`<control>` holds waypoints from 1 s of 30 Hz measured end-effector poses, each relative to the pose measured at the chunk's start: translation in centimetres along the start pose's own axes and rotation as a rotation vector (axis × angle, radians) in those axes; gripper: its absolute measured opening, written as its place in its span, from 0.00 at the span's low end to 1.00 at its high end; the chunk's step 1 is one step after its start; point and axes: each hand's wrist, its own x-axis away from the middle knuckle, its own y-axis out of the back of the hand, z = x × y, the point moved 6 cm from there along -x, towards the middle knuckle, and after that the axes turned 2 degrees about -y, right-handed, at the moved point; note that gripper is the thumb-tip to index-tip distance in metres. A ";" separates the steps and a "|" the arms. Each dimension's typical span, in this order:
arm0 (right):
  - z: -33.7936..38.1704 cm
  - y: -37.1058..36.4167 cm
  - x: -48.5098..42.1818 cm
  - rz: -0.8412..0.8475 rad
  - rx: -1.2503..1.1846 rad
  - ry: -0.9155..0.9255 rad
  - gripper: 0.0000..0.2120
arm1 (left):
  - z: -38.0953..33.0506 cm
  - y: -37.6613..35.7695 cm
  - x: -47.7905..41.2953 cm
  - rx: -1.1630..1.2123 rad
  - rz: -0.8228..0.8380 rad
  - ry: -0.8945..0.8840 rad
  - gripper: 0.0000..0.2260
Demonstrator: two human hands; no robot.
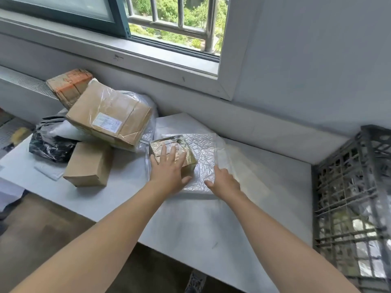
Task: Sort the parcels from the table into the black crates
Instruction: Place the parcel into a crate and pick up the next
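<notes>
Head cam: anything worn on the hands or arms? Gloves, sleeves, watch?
No gloves on the left hand or the right hand. No sleeves are in view anywhere up to the frame's lower edge. No watch, ring, band or marking is visible on either side.

Bright daylight from the window beyond the fingers; glare on crinkled parcel wrap beside them; edges bowed.

Landmark: small taped box on white table. Left hand flat on its top, fingers spread. Right hand just right of it, resting on crinkled plastic bag. Cardboard boxes piled to its left. Black crate well right.
</notes>
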 end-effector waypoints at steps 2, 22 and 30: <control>-0.5 -1.1 -1.2 0.021 -0.022 -0.055 0.29 | -0.1 -1.3 -1.1 -0.005 0.026 -0.010 0.38; 3.1 7.4 -0.4 -0.375 -0.190 -0.146 0.12 | 5.3 -2.6 -3.3 -0.109 0.009 -0.155 0.32; 5.0 12.6 3.2 -0.528 -0.411 -0.079 0.11 | 6.0 -3.0 -2.6 -0.047 0.075 -0.293 0.32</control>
